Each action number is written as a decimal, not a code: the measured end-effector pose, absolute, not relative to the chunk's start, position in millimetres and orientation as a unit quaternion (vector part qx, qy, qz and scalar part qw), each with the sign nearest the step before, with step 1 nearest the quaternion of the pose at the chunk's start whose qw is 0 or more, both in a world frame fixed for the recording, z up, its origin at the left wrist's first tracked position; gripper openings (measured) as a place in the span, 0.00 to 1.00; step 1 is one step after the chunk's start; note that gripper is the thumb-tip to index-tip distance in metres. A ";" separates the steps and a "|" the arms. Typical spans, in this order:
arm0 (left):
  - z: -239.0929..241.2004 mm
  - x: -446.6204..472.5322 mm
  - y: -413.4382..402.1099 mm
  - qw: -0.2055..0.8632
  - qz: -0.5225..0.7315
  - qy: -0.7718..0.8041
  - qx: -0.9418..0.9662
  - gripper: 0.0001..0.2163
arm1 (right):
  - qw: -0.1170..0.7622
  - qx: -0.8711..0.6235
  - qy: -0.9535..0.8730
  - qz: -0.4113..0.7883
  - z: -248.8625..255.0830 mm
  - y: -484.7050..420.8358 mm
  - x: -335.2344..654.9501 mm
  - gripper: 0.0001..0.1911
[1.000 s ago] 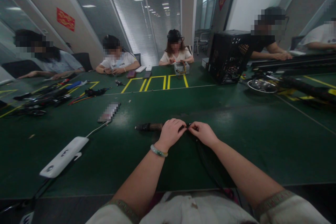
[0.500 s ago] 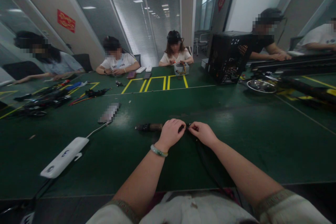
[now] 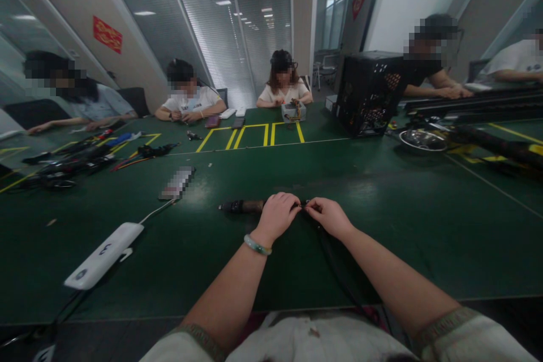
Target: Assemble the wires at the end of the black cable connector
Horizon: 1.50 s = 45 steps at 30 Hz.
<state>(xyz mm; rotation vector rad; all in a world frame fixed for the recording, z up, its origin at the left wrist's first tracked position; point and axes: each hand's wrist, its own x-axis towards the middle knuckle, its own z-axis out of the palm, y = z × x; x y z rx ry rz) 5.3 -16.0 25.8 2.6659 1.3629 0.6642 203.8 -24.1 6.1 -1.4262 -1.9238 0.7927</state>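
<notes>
On the green table [image 3: 203, 260] before me lies a dark, stick-shaped tool [image 3: 241, 206] with a narrow metal tip at its left end; its exact kind I cannot make out. My left hand [image 3: 278, 214], a jade-coloured bangle [image 3: 257, 245] at its wrist, is wrapped over the tool's right end. My right hand [image 3: 328, 215] pinches a black cable [image 3: 328, 246] close to that same end. Between the fingertips of both hands shows a small dark part, mostly hidden. From the right hand the cable runs down over the table's near edge.
At left lie a white power bank [image 3: 104, 254] and a phone [image 3: 177, 182] joined by a lead. Dark cables [image 3: 72, 164] are heaped beyond. A black computer case [image 3: 369, 93] and a round metal-rimmed dish [image 3: 423, 139] stand at right. Several people sit around the table.
Both hands stay at the tool's right end. Their fingertips have shifted very slightly, and the small part between them shows a little less.
</notes>
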 end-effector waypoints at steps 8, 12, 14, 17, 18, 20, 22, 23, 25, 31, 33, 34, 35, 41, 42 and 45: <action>26.6 6.0 -17.1 0.040 0.221 0.441 0.869 0.05 | 0.297 -0.537 -0.739 0.279 6.1 -22.6 202.8 0.07; 25.5 5.6 -17.7 0.039 0.229 0.442 0.866 0.05 | 0.300 -0.538 -0.736 0.279 5.8 -23.3 202.7 0.06; 24.7 5.7 -17.9 0.038 0.233 0.443 0.865 0.05 | 0.305 -0.539 -0.734 0.278 5.7 -23.7 202.7 0.06; 24.0 5.7 -18.2 0.040 0.236 0.442 0.865 0.05 | 0.309 -0.537 -0.733 0.283 5.8 -23.9 203.0 0.06; 24.0 5.6 -18.2 0.041 0.236 0.441 0.865 0.05 | 0.307 -0.536 -0.733 0.286 5.9 -23.8 203.1 0.06; 24.3 5.5 -18.4 0.044 0.236 0.441 0.865 0.05 | 0.303 -0.536 -0.733 0.290 6.2 -23.5 203.4 0.06; 25.2 5.5 -18.5 0.046 0.237 0.444 0.863 0.05 | 0.296 -0.540 -0.734 0.286 6.5 -23.2 203.6 0.06; 25.7 5.6 -18.5 0.047 0.238 0.444 0.863 0.05 | 0.291 -0.542 -0.736 0.283 6.7 -23.2 203.6 0.06; 26.9 5.8 -18.7 0.050 0.237 0.445 0.862 0.05 | 0.282 -0.548 -0.738 0.274 7.0 -23.1 203.5 0.06; 27.5 6.9 -19.1 0.052 0.233 0.450 0.860 0.05 | 0.264 -0.558 -0.739 0.270 8.0 -23.9 202.8 0.06; 26.9 6.9 -19.1 0.052 0.233 0.453 0.859 0.05 | 0.263 -0.559 -0.738 0.272 8.7 -24.3 202.8 0.07; 26.8 6.8 -19.2 0.053 0.233 0.454 0.858 0.05 | 0.263 -0.560 -0.737 0.273 9.0 -24.5 202.7 0.07; 26.7 6.8 -19.2 0.053 0.233 0.457 0.857 0.05 | 0.262 -0.562 -0.736 0.274 9.3 -24.7 202.7 0.07; 29.5 7.9 -20.0 0.044 0.233 0.460 0.856 0.04 | 0.261 -0.560 -0.736 0.277 9.4 -24.5 202.2 0.07; 30.0 8.2 -20.2 0.043 0.234 0.460 0.856 0.04 | 0.261 -0.559 -0.737 0.276 9.1 -24.5 202.2 0.07; 30.8 8.8 -20.2 0.047 0.238 0.459 0.855 0.04 | 0.264 -0.557 -0.739 0.272 7.9 -24.8 202.8 0.07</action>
